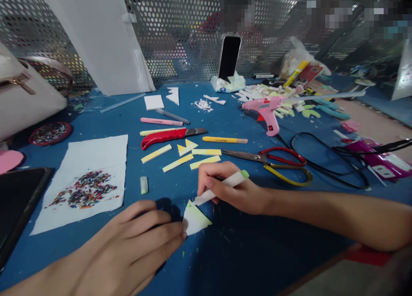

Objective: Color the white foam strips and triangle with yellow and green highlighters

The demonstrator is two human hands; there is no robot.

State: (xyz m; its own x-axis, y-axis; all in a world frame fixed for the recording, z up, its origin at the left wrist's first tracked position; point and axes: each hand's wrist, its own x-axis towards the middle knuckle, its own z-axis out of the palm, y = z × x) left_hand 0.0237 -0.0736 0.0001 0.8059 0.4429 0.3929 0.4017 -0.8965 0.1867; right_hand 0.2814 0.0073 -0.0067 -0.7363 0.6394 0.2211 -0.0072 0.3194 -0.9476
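My right hand (238, 193) is closed around a white marker with a green end (222, 187), its tip touching the top corner of a small white foam-like piece (197, 221). Pale green colours that piece's upper right edge. From the left, the fingertips of my left hand (141, 240) pinch the piece's edge against the blue table; its thumb is hidden. A loose marker cap (143, 185) lies above my left hand. Several yellow-edged strips (178, 163) and a zigzag yellow-and-white piece (187, 148) lie beyond the hands.
Scissors (270, 158), a red-handled knife (167, 137) and a yellow marker (224, 139) lie ahead. A pink glue gun (267, 111) with a black cord (322, 165) stands right. At left, a paper sheet (96, 154) bears glittery bits. A phone (230, 57) leans at the back.
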